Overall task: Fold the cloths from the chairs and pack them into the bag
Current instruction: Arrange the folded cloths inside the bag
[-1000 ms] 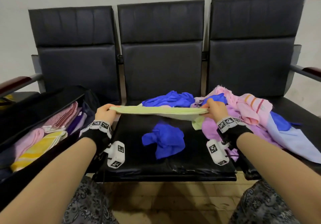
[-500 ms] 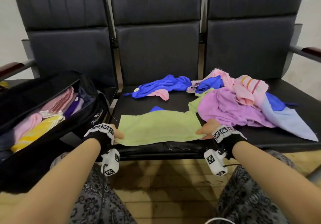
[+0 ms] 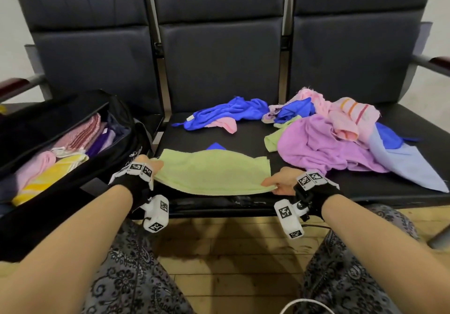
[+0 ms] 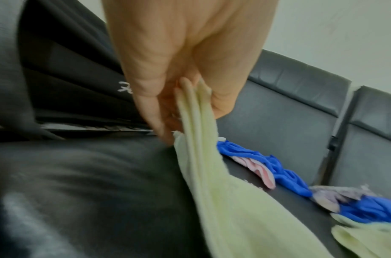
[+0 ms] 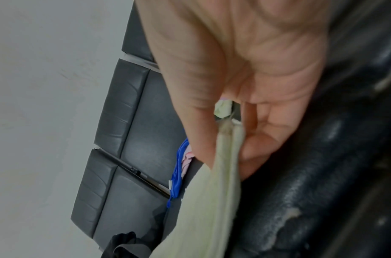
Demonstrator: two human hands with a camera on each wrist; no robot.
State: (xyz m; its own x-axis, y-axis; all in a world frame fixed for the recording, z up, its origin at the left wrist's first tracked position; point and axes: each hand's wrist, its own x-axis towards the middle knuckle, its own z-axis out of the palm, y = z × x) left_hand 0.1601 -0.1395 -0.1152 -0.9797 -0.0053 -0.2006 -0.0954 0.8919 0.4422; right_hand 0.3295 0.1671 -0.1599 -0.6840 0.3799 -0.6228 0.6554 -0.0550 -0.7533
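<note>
at the far left the black bag (image 3: 73, 192) sits open on the left chair, with folded cloths already stacked inside. just right of it the left hand (image 3: 152, 165) pinches the left end of the green cloth (image 3: 211, 172); the left wrist view shows thumb and fingers (image 4: 146, 83) clamped on two or three layers of its edge. the cloth spans the front of the middle seat (image 3: 219, 138), doubled over, its middle sagging onto the cushion and partly covering a small blue cloth (image 3: 215, 146). the right hand (image 3: 283, 181) pinches the other end, thumb on top and fingers curled under the layered edge (the right wrist view confirms it).

judging by the sag, the cloth is light, soft terry, limp with no stiffness of its own, not slippery and not fragile. it should be held at the corners with all layers pinched together, or the lower layer will likely slip and the fold go crooked. further right, the loose pile (image 3: 341, 143) of purple, pink and blue cloths waits on the right chair.
</note>
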